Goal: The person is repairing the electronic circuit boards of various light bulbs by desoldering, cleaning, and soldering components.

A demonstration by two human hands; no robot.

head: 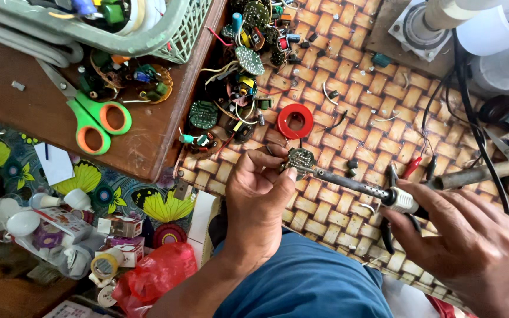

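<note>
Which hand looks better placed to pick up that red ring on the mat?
Probably the left hand: it sits just below the red ring, holding only the small circuit board. The right hand grips the soldering iron.

scissors (92, 118): green-orange handles | ring (295, 121): red | mat (349, 76): tan woven checks | bag (154, 274): red

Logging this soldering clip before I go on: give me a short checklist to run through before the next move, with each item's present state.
1. Left hand grips the small round circuit board: ok.
2. Right hand holds the soldering iron by its handle: ok.
3. Iron tip meets the board: ok.
4. Left fingertips away from the tip: not ok, very close.
5. Iron hot: cannot tell.
6. Red solder spool lies on the woven mat beside the board: ok.
</note>
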